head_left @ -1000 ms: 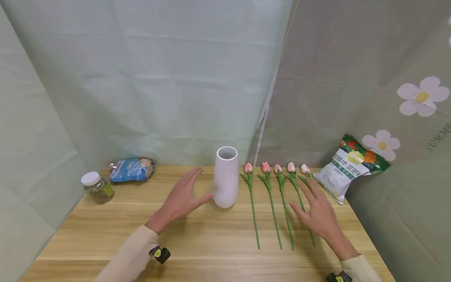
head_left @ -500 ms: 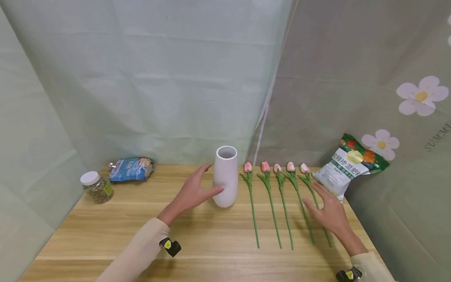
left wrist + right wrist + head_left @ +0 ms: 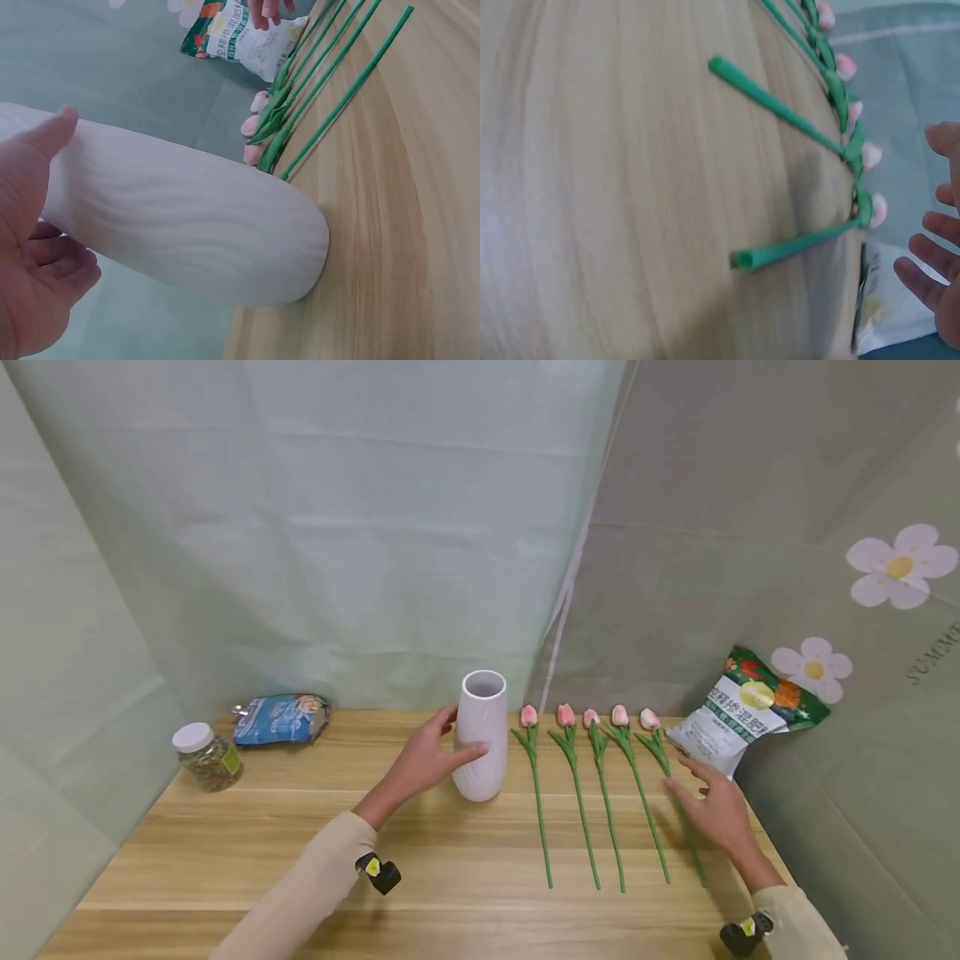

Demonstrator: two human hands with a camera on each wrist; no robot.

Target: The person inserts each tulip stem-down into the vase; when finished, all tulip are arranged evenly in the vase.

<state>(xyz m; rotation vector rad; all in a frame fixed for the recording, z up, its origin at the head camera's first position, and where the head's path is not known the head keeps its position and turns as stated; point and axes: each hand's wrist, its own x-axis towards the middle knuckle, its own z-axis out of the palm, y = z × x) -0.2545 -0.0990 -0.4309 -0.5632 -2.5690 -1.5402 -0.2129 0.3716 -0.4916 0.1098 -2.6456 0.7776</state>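
A white vase (image 3: 480, 743) with a rippled surface stands upright at the table's middle. My left hand (image 3: 420, 764) grips it from the left, thumb across the front and fingers behind. The left wrist view shows the thumb lying along the vase (image 3: 187, 202) and the fingers curled at its other side. Several pink tulips (image 3: 566, 717) with green stems lie in a row to the vase's right. Over the stem of the rightmost tulip (image 3: 650, 720) is my right hand (image 3: 716, 814), holding nothing, fingers loosely spread. In the right wrist view the fingers (image 3: 934, 255) are apart from the stems.
Behind my right hand a green and white bag (image 3: 738, 714) leans at the table's right corner. A blue packet (image 3: 277, 721) and a lidded jar (image 3: 210, 760) are at the back left. Fabric (image 3: 337, 568) hangs behind the wooden table (image 3: 450, 877).
My left hand has moved right and taken hold of the vase. My right hand has shifted right, from over the stems to the rightmost tulip's lower part.
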